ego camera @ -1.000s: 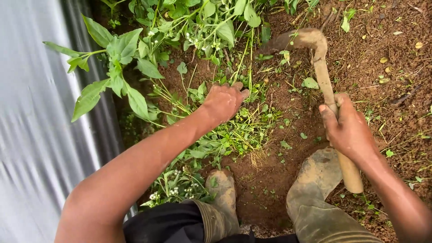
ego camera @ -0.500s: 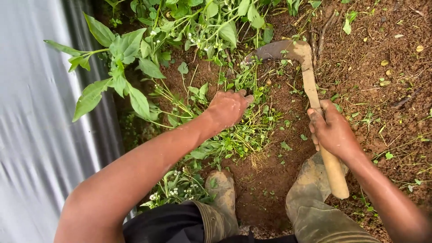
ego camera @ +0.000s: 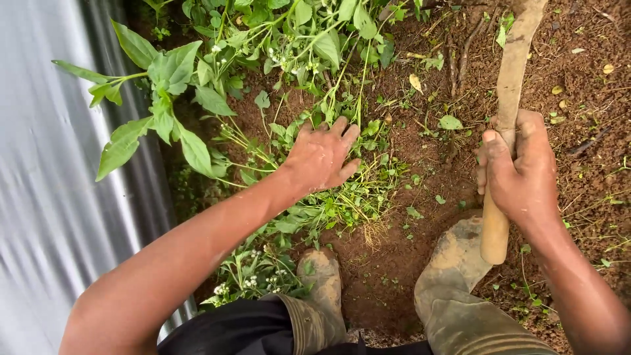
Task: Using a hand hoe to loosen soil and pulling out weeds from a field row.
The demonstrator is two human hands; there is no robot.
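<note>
left hand [ego camera: 322, 158]: palm down, fingers spread wide, pressed flat onto a low mat of thin-stemmed green weeds [ego camera: 342, 197] at scene centre; grips nothing that shows, fingertips point far.
right hand [ego camera: 519, 174]: closed tight around a long pale wooden tool handle [ego camera: 509, 85], thumb up along the shaft, right side of scene.
tool handle: mud-smeared, runs from the far right edge, through the fist, to a blunt end near the right boot; tilted slightly, far end leans right. Tool head out of frame, cannot tell its kind.
weeds: touching the left palm, spread left of centre on bare soil, just far of the left boot; some stems have small white flowers near the left knee.
tall leafy plant with broad green leaves [ego camera: 171, 72]: far left, beside the weeds, not touched by either hand.
grey shiny plastic sheet [ego camera: 52, 197]: covers the left edge, near to far, wrinkled.
reddish-brown loose soil [ego camera: 578, 72]: right half and centre, scattered with small leaves and twigs.
muddy olive rubber boots [ego camera: 322, 276]: near centre, one each side of a bare soil patch, right one just under the handle's end.
hands relation: well apart, weeds and soil between them.
</note>
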